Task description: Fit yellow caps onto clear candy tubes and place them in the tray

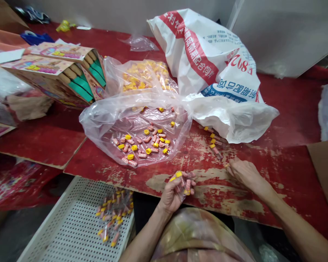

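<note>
My left hand [172,193] is closed around several small clear tubes [186,185] with yellow caps and pink-and-white printed pieces inside, just over the table's front edge. To the right, my right hand [242,173] is curled low over the worn tabletop, fingers together; what they hold, if anything, is hidden. Beyond it, a few similar yellow-capped tubes [215,150] lie at the mouth of a white woven sack [207,62]. An opened clear plastic bag [98,125] is spread left of centre, with loose pink pieces [147,139] and yellow caps [148,150] in it.
Another clear bag full of yellow caps [147,74] stands behind the opened one. Printed cardboard boxes [43,65] with green and tan contents are at the left. Below the red table [79,153], a white perforated crate [68,218] contains filled tubes [114,214]. Brown cardboard [324,171] edges the right side.
</note>
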The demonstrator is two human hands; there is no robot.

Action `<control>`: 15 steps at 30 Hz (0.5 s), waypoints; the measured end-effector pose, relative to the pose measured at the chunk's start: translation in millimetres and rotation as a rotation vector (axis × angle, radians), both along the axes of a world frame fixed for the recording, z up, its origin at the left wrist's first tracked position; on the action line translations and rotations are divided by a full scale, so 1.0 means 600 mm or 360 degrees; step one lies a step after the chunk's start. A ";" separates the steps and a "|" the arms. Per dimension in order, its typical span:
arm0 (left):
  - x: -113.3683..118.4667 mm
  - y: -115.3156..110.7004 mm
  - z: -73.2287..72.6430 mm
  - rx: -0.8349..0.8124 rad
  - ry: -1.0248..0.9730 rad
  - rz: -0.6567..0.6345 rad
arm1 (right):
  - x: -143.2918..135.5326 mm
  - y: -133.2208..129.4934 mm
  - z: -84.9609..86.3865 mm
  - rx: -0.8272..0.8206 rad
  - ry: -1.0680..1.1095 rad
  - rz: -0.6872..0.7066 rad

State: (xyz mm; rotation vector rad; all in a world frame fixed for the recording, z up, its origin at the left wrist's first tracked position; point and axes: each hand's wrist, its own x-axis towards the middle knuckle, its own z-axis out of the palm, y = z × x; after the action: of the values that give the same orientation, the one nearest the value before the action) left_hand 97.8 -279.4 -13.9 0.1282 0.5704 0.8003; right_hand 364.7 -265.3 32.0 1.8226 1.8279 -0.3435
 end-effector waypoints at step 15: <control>0.006 -0.005 0.014 0.0043 0.0041 0.0147 | -0.157 -0.060 -0.014 0.1015 0.1458 -0.0304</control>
State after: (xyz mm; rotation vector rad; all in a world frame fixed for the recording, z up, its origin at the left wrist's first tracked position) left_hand 101.5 -282.5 -5.4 0.1381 0.5934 0.8975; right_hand 270.4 -301.1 23.6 2.5442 2.5761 -0.8527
